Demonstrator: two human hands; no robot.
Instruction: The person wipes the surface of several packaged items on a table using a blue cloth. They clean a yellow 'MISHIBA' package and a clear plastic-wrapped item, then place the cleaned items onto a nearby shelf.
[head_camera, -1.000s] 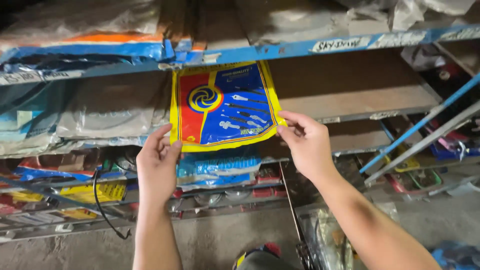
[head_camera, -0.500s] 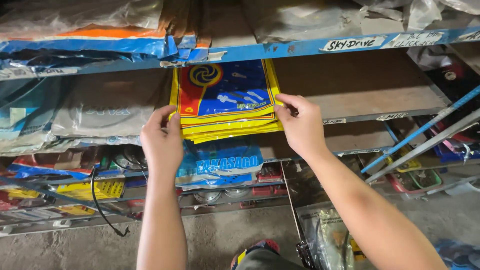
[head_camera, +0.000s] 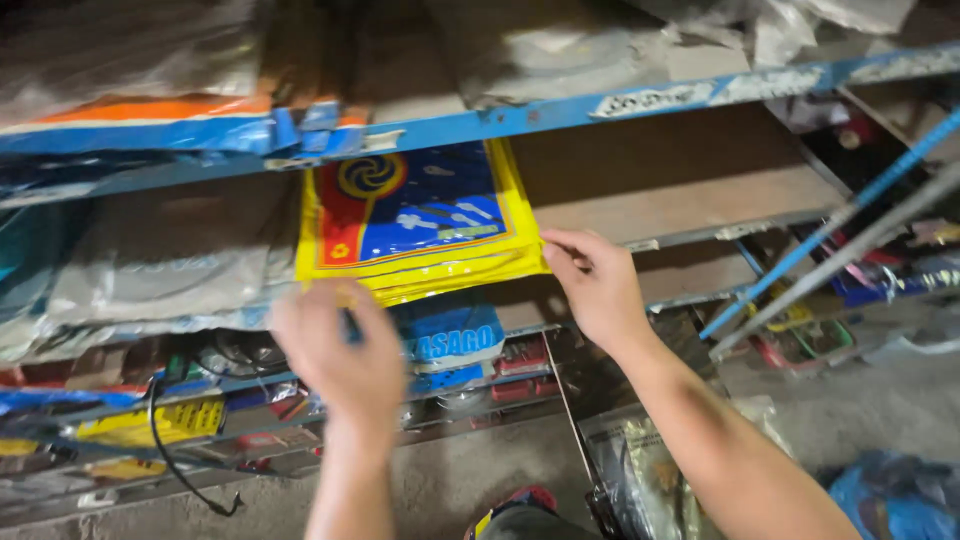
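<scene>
Stack of flat yellow-and-blue packets (head_camera: 420, 225) lying on the middle shelf (head_camera: 680, 190), hands at its front edge.

Right hand (head_camera: 598, 290) at 3 o'clock of the stack, fingers closed in a pinch on the lower right corner. Left hand (head_camera: 335, 350) at 7 o'clock, just below the front edge, blurred; it looks loosely curled, but whether it grips anything I cannot tell. To seat the stack well, keep it flat, press the corners evenly and square the edges to the blue shelf rail (head_camera: 560, 110). Hidden: the stack's back edge runs under the rail; packet count unreadable. Lower shelves hold cluttered packages (head_camera: 450, 345) and a black cable (head_camera: 175, 460), details murky.
</scene>
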